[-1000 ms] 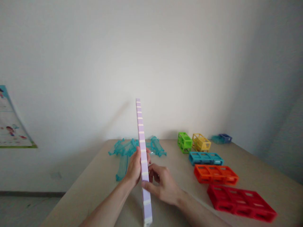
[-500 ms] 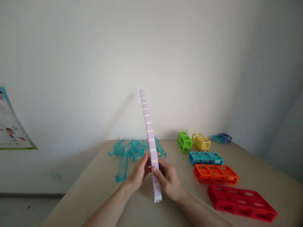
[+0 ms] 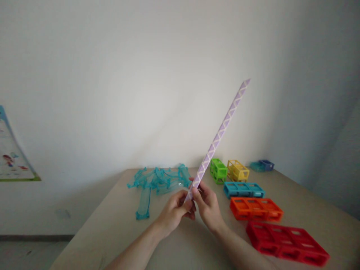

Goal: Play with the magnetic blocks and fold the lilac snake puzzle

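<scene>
A long, straight snake puzzle (image 3: 216, 142) of purple and white wedges slants up to the right in front of me. My left hand (image 3: 174, 208) is closed on its lower end, with the thumb lying along it. A little higher up, my right hand (image 3: 207, 204) pinches the same stick between thumb and fingers. The fingers behind the puzzle are partly hidden. Its far end stands free in the air against the wall.
Translucent teal track pieces (image 3: 144, 202) lie heaped at the table's back left. On the right are frame-like blocks: green (image 3: 218, 170), yellow (image 3: 237, 170), blue (image 3: 244, 189), orange (image 3: 255, 209) and red (image 3: 287, 242). A dark blue block (image 3: 266, 165) stands at the back. The wall (image 3: 168, 75) rises behind.
The snake puzzle has swung from near upright to leaning right, and its wedge pattern now faces me. My left hand has moved right and closed on its lower end.
</scene>
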A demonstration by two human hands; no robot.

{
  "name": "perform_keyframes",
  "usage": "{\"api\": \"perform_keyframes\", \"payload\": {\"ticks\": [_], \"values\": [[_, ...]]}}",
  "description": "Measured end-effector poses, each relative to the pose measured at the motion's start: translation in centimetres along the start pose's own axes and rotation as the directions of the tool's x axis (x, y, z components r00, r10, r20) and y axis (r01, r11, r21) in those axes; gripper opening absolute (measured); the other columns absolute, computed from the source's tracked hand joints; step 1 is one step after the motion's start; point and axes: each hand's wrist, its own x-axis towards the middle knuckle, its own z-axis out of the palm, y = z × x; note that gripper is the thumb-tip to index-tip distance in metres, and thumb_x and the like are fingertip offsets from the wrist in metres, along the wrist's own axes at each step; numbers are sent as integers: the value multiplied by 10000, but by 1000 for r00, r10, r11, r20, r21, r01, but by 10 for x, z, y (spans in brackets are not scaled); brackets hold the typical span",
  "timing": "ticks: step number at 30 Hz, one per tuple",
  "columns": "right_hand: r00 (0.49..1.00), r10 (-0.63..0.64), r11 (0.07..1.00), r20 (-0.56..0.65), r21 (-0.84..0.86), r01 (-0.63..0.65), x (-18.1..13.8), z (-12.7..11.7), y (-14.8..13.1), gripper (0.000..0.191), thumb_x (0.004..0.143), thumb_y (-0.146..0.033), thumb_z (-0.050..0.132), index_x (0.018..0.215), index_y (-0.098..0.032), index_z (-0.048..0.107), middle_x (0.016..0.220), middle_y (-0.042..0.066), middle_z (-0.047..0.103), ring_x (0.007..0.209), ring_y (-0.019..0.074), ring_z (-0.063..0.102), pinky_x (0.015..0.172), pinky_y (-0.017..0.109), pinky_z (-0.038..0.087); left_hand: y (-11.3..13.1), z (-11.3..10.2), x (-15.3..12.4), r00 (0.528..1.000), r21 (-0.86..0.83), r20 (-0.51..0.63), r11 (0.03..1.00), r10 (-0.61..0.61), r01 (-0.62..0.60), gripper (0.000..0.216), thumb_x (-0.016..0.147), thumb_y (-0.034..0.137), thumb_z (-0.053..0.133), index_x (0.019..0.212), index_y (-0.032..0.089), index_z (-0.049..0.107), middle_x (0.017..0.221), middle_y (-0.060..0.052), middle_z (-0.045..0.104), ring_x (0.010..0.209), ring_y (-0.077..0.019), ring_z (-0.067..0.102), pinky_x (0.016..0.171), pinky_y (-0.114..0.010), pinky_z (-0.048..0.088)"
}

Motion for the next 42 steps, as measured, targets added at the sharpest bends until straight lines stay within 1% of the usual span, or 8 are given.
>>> {"api": "perform_keyframes", "payload": {"ticks": [6, 12, 20, 24, 30, 34, 38, 42], "values": [[1000, 10, 999, -15, -35, -11, 2, 1, 3, 392, 886, -468, 516, 1072, -133, 598, 817, 59, 636, 656, 164, 571, 608, 271, 493, 9, 3, -1, 999, 141, -36, 990, -19, 24, 380, 864, 487, 523, 834, 112, 577, 713, -49, 592, 596, -124, 568, 590, -265, 467], [995, 94, 990, 13, 100, -95, 3, 4, -5, 429, 854, -524, 529, 1031, -135, 574, 768, 36, 603, 587, 139, 536, 495, 235, 453, 10, 4, -1, 1000, 191, 5, 982, -14, 13, 393, 885, 495, 475, 837, 116, 568, 696, -61, 620, 568, -126, 566, 561, -252, 451], [995, 95, 989, 30, 112, -98, 4, 2, 3, 461, 846, -489, 561, 1108, -110, 565, 795, 42, 612, 576, 128, 524, 505, 240, 453, 5, 10, -5, 998, 374, -53, 925, -44, 61, 425, 916, 542, 338, 840, 157, 501, 583, -20, 593, 526, -141, 560, 562, -266, 439], [989, 148, 987, -9, 58, -147, 4, -1, 0, 448, 831, -485, 588, 1064, -104, 624, 792, 53, 636, 630, 147, 560, 545, 243, 465, 3, 8, -6, 998, 444, -57, 896, 30, -2, 354, 913, 481, 419, 866, 152, 538, 629, -15, 593, 580, -124, 535, 576, -240, 391], [969, 227, 943, 92, 226, -243, 3, 3, -3, 554, 764, -574, 617, 1035, -91, 624, 493, -27, 526, 331, 93, 395, 338, 233, 350, 4, 2, -2, 997, -60, 6, 995, -73, 74, 277, 854, 402, 549, 872, 125, 557, 683, -61, 618, 611, -171, 599, 572, -273, 440], [973, 195, 895, 124, 383, -228, 3, 4, -2, 454, 720, -481, 717, 983, -115, 662, 681, 39, 634, 508, 124, 531, 490, 249, 444, 14, -1, -3, 976, -339, 175, 923, -128, 182, 254, 818, 363, 597, 873, 117, 566, 620, -28, 572, 470, -142, 551, 532, -320, 487], [958, 220, 818, 185, 499, -285, 5, 3, 0, 376, 721, -417, 735, 959, -138, 653, 763, 50, 662, 515, 108, 509, 501, 235, 418, 16, -1, -6, 942, -400, 297, 876, -154, 270, 263, 824, 367, 606, 887, 116, 557, 554, 43, 454, 420, -77, 431, 519, -327, 516], [957, 228, 852, 177, 440, -284, 8, 2, 1, 358, 721, -384, 742, 943, -119, 648, 757, 63, 674, 540, 121, 523, 506, 236, 422, 10, 1, -6, 972, -323, 197, 928, -126, 185, 262, 824, 378, 611, 854, 136, 517, 575, 54, 430, 441, -62, 405, 527, -299, 509]]}}
